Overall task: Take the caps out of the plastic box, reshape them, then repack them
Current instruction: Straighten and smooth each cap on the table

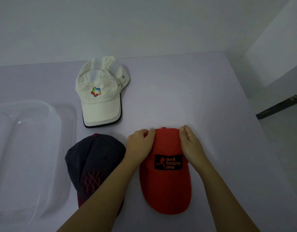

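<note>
Red cap (166, 181) lies on the pale table (203, 97) right in front of the person, peak toward them and logo patch up. In the head view, the left hand (141, 144) grips the left side of its crown and the right hand (191, 148) grips the right side, thumbs near the top button, fingers curled round the fabric. A dark cap (94, 161) sits just beside it to the left, partly under the left forearm. A white cap (100, 94) lies farther back, apart from both. The clear plastic box (59, 124) stands at the left edge with no cap in it that I can make out.

All three caps look to be out, so the step in hand is likely reshaping. Next probably calls for rounding the crown evenly, then lifting the cap across to the box.
</note>
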